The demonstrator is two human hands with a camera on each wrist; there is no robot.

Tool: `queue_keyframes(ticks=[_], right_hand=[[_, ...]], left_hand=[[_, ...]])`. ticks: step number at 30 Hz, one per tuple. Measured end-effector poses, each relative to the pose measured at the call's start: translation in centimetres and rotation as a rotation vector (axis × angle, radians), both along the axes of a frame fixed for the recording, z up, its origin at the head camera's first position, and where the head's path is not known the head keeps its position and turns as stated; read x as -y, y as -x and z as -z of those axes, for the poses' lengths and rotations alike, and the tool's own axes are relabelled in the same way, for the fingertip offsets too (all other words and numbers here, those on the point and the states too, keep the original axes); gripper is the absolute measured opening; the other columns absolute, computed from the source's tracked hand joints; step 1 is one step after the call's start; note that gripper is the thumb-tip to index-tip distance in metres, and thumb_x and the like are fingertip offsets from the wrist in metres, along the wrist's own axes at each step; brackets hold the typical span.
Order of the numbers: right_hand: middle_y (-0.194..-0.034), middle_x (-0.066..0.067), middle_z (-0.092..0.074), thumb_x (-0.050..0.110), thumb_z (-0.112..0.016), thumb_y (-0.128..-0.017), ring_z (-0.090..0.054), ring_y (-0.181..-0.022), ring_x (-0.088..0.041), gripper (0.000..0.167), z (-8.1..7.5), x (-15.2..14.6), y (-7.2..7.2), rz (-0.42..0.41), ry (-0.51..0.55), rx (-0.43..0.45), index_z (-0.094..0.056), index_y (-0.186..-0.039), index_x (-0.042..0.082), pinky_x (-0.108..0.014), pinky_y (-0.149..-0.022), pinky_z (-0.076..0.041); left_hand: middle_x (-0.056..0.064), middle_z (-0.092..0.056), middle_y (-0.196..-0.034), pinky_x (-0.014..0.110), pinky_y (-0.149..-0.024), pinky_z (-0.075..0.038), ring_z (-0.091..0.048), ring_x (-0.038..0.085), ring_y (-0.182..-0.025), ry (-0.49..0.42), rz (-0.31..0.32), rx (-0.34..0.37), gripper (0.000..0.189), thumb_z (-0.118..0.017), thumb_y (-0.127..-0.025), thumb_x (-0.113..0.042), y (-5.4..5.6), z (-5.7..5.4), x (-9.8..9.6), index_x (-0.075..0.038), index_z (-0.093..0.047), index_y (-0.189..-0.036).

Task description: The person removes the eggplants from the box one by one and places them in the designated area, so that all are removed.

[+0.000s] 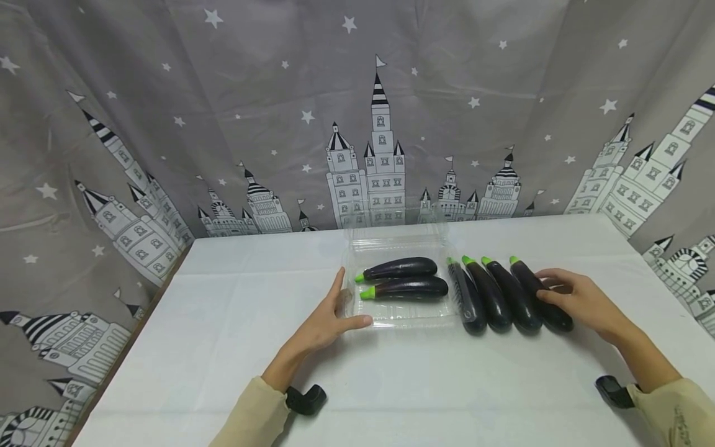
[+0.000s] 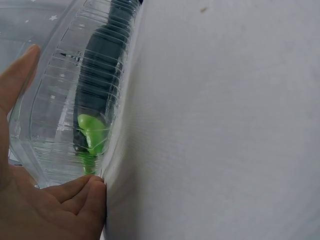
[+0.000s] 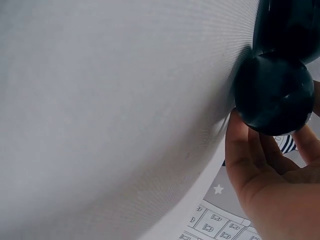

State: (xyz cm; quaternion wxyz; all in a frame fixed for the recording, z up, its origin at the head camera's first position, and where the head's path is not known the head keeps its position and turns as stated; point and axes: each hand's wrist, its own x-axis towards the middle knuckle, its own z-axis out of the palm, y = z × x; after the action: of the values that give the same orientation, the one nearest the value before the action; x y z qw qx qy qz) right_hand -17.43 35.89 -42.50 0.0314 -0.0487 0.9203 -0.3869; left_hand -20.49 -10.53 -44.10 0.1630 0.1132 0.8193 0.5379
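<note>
My left hand [image 1: 324, 318] holds the near left corner of a clear plastic clamshell box [image 1: 402, 319], thumb along its front and fingers at its left side. Two dark eggplants with green stem ends, a far one [image 1: 403, 267] and a near one [image 1: 412, 288], lie sideways inside. In the left wrist view, a green stem end [image 2: 91, 132] shows through the ribbed wall. My right hand [image 1: 586, 302] grips the rightmost eggplant [image 1: 550, 308] of a row, with thumb and fingers on either side of it. The right wrist view shows its rounded dark end [image 3: 274, 94] between them.
Right of the box, more eggplants [image 1: 494, 304] lie side by side, stem ends away from me. The box's clear lid [image 1: 393, 222] stands open at the back. A white cloth [image 1: 223, 335] covers the table, and a grey castle-print curtain [image 1: 251, 93] hangs behind.
</note>
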Motion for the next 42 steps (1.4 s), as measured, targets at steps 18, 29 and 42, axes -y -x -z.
queue_keyframes(ticks=[18, 29, 42], right_hand=[[-0.123, -0.034, -0.057, 0.019, -0.061, -0.099, -0.057, -0.110, -0.048, 0.047, 0.07, -0.06, -0.15, 0.028, -0.028, -0.033, -0.050, -0.134, -0.010, -0.045, -0.083, -0.051], [-0.122, -0.031, -0.059, 0.018, -0.062, -0.098, -0.058, -0.109, -0.046, 0.045, 0.07, -0.11, -0.09, 0.015, -0.029, -0.036, -0.052, -0.133, -0.009, -0.028, -0.078, -0.049], [-0.122, -0.033, -0.057, 0.020, -0.060, -0.099, -0.058, -0.110, -0.048, 0.050, 0.31, -0.27, -0.06, 0.020, -0.032, -0.038, -0.048, -0.137, -0.010, -0.031, -0.079, -0.050]], left_hand=[[0.025, -0.019, -0.159, 0.060, -0.114, -0.011, -0.012, 0.037, -0.148, -0.005, 0.001, 0.001, 0.117, -0.082, -0.081, -0.036, 0.17, 0.20, 0.04, -0.023, 0.004, -0.160], [0.023, -0.019, -0.159, 0.057, -0.115, -0.011, -0.013, 0.035, -0.148, 0.007, -0.005, -0.003, 0.117, -0.082, -0.081, -0.037, 0.17, 0.25, 0.01, -0.023, 0.004, -0.160], [0.023, -0.019, -0.160, 0.057, -0.115, -0.011, -0.012, 0.035, -0.148, -0.001, -0.008, -0.006, 0.117, -0.082, -0.081, -0.039, 0.28, 0.54, 0.01, -0.023, 0.002, -0.160]])
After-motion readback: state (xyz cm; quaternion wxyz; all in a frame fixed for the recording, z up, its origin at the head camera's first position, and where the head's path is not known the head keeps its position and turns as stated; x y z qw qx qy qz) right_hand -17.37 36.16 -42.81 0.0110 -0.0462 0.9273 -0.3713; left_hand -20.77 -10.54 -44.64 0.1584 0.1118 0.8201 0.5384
